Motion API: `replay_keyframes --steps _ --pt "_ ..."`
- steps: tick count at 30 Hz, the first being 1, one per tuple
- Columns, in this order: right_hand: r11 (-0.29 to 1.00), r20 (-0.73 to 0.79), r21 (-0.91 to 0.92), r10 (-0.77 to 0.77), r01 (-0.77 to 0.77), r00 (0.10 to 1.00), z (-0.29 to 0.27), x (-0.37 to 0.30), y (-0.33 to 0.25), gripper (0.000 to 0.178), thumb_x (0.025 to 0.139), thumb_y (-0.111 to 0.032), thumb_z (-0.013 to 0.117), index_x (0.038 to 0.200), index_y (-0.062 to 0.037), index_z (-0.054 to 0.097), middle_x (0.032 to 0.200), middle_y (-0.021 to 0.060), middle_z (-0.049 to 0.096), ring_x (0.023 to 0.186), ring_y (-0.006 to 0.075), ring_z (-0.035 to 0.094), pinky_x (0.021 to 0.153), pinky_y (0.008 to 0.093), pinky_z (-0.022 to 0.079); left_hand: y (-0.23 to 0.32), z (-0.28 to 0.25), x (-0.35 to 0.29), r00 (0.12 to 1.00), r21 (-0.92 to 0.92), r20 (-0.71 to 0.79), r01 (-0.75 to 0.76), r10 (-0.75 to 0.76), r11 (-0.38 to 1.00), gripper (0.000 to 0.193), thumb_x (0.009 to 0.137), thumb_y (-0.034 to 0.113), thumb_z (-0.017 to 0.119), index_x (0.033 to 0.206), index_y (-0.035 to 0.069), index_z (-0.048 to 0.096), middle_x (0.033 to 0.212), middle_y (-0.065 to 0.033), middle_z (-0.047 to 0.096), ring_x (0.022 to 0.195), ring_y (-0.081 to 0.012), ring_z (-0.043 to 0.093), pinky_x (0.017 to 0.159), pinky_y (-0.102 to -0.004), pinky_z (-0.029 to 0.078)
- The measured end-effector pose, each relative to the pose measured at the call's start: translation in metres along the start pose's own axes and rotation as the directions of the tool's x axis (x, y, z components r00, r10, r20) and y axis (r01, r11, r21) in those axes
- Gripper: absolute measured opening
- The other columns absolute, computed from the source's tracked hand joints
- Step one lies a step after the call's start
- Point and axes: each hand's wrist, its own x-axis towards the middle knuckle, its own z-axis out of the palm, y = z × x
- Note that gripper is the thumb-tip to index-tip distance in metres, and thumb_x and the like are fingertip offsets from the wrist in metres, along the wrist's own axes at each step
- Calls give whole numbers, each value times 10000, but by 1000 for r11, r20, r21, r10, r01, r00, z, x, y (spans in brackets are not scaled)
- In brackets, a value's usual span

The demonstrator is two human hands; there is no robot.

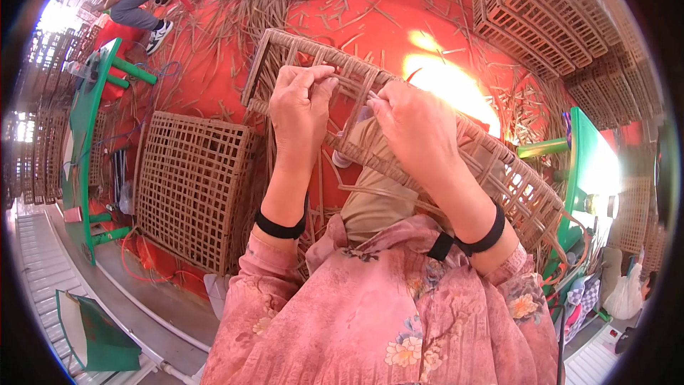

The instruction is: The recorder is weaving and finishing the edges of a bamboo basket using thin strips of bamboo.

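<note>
Evidently, little weight is to be expected from the basket (365, 162), since it is built of open wickerwork; it is held slanted across the lap, from 11 o'clock down to between 3 and 4 o'clock. Its wrapped rim should be felt as stiff, while some spring is likely in the thinner bars. A dry, ridged surface is suggested, so slipping seems unlikely, though loose ends may be snagged and thin strips split if bent sharply. For lifting, the thick rim near the corners is best gripped, rather than the lattice.

Near 12 o'clock, a strand (350, 85) appears to be pinched narrowly between thumb and forefinger of the left hand (299, 96). By the right hand (417, 117), just beside it towards 1 o'clock, a tight pinch is likewise made on the strand, its fingertips partly hidden.

At 9 o'clock, a square-meshed brown panel (189, 185) is stood at a tilt. At 2 o'clock, straight-sided crates (545, 18) of similar weave are stacked. Between 11 and 12 o'clock, flat, curling fibre strips (256, 18) are scattered over the smooth red floor (388, 13).
</note>
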Motion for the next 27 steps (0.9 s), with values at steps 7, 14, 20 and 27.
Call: replay_keyframes --steps 7,14,20,27 --pt "993 -9 109 42 -41 999 5 6 5 243 940 -222 720 810 -20 685 713 192 678 720 408 692 668 506 528 -3 -2 -1 989 345 23 -146 147 927 117 937 158 740 1026 118 805 958 -72 626 794 -260 691 677 -400 559" --pt "997 -29 58 45 -43 999 22 9 3 230 958 -236 703 862 -27 693 720 185 694 735 415 701 693 526 529 -11 0 0 971 273 -65 -206 232 940 158 958 140 713 1106 98 744 997 -89 635 863 -292 714 718 -414 577" --pt "998 -38 -2 58 -58 998 28 6 1 229 969 -236 697 896 -20 690 729 202 699 739 429 705 695 531 532 -12 -5 3 997 206 15 -76 75 976 310 993 148 675 1266 20 603 1074 -180 726 980 -381 722 804 -445 576" --pt "993 -16 61 99 -98 995 25 10 -7 225 964 -225 703 931 -4 685 763 206 707 774 433 708 723 524 539 -11 -11 24 927 -101 198 343 -319 934 348 897 121 764 1193 3 626 967 -165 751 892 -286 742 802 -382 572"
